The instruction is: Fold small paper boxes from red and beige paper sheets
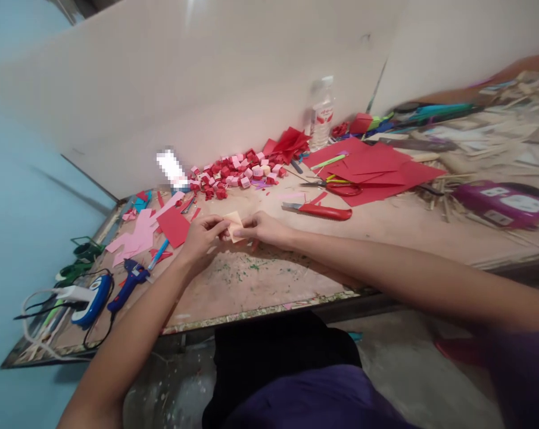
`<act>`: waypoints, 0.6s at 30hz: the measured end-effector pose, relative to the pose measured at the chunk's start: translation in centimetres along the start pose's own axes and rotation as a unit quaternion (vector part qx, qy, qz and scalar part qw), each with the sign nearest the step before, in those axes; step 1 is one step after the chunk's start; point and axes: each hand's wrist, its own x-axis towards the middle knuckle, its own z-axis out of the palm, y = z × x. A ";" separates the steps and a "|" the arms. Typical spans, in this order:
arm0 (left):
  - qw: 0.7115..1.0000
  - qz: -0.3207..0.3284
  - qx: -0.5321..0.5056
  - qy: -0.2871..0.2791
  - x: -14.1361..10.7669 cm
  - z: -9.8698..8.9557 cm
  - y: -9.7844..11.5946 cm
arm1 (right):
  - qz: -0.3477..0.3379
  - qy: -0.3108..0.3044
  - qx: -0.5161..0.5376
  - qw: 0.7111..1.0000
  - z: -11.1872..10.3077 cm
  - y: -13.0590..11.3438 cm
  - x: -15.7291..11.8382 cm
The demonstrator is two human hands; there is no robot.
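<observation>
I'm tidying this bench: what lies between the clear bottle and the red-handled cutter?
The head view shows red sheets, a green marker on them, something yellow, scissors and a narrow red strip between the bottle and cutter.

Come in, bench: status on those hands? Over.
Left hand, right hand: both pinching pale paper. Paper over bench. Red knife off to right, clear.

Cream piece (234, 220): partly hidden beneath the fingers (218, 227). Bright object (171, 168): pixelated, detail lost. Bottle label (323, 116): print too small to read. Wooden strips (514, 134): blurred, cut off by right edge. Green specks (239, 276): too small to identify.
</observation>
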 end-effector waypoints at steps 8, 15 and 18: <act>0.999 -0.019 -0.010 -0.028 -0.1 -0.3 -1.7 | 0.001 -0.002 0.024 1.000 -0.1 1.1 0.9; 1.000 -0.015 0.005 -0.024 -0.1 -0.2 -0.4 | 0.023 -0.017 0.018 0.999 -0.1 0.4 0.7; 0.999 -0.027 -0.015 -0.035 -0.4 0.0 -0.2 | 0.017 -0.029 0.029 0.999 -0.3 0.9 0.9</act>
